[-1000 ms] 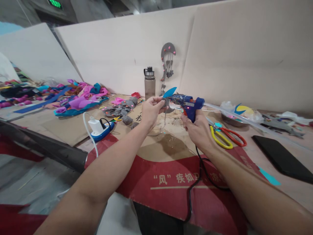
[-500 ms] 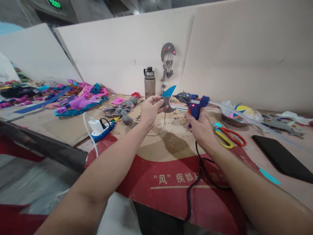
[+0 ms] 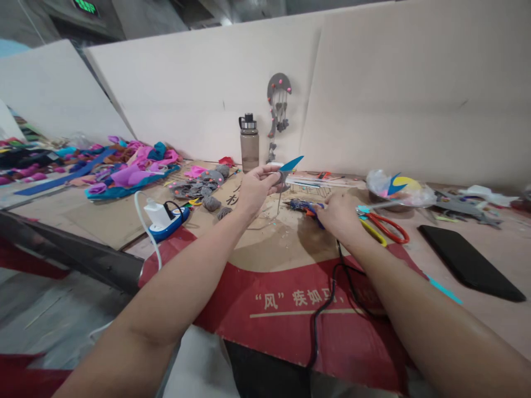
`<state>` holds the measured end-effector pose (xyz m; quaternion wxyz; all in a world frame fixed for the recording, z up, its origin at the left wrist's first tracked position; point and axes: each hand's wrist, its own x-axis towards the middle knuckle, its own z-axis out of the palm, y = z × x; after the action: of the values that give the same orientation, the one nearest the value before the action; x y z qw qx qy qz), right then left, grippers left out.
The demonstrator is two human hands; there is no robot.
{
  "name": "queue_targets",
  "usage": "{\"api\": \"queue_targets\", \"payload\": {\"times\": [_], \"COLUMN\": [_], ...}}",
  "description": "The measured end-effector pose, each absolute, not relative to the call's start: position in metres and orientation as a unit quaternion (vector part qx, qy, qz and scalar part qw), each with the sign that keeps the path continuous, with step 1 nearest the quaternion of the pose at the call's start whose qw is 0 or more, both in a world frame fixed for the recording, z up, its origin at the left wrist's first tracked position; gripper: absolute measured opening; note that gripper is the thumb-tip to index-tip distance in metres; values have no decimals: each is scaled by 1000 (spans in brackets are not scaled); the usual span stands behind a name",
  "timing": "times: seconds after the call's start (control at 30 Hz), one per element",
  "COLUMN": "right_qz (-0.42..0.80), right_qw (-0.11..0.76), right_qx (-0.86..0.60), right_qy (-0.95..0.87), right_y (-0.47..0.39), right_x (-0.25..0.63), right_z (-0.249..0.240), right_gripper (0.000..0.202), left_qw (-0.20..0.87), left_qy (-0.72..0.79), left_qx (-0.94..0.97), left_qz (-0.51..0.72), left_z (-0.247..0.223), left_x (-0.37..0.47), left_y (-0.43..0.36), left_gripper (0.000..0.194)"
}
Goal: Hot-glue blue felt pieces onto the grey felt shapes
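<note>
My left hand [image 3: 262,188] is closed on a felt piece, pinched between thumb and fingers. The piece is a grey felt shape [image 3: 283,178] with a pointed blue felt piece [image 3: 292,162] at its top, and a thin grey string hangs below it. Close to the cardboard surface, my right hand [image 3: 341,214] is wrapped around the handle end of a blue hot glue gun [image 3: 306,207], which lies on its side with its nozzle toward the left. My fingertips are partly hidden behind the hand. Right of that hand are scissors [image 3: 392,228] with red and yellow handles.
A water bottle [image 3: 249,145] stands at the back, near a grey moon-shaped hanging ornament [image 3: 279,88] on the white board. A blue power strip [image 3: 168,224] and felt scraps [image 3: 136,168] lie left; a bowl [image 3: 373,198] and black phone [image 3: 470,262] right. The black cord [image 3: 317,326] crosses the front edge.
My right hand has lowered the glue gun from a raised, upright hold to the table and turned it on its side. The felt piece in my left hand has tilted, its blue tip leaning further right.
</note>
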<state>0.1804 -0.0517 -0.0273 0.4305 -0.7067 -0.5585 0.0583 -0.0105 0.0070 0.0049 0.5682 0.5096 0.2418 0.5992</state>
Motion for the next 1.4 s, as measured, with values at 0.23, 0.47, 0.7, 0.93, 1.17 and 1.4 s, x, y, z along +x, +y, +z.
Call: {"api": "queue_targets", "payload": {"times": [0.23,0.47,0.7,0.93,1.17,1.4], "right_qz": [305,335,181,156,154,49], "right_qw": [613,664,619,616,635,634], "right_qx": [-498,-463,-517,-521,-526,-534], "right_qy": [-532,-483,-563,-570,-545,-557], "right_y": [-60,-59,-68,-70,-73,-68], "right_x": [123,116,120,119,121,129], "right_z": [-9,-10,-6,-5,1,-5], "right_gripper": [38,27,6,12,15,16], "left_qw": [487,546,633,639,636,637], "left_qy": [235,219,216,218,231,231], "left_qx": [599,569,503,483,474,488], "left_qz": [590,575,547,558,564,550], "left_z": [-2,-3,0,4,6,5], "left_x": [-6,0,1,1,1,2], "left_y": [1,-2,-5,-10,-15,-16], "left_gripper": [11,9,13,11,8,6]}}
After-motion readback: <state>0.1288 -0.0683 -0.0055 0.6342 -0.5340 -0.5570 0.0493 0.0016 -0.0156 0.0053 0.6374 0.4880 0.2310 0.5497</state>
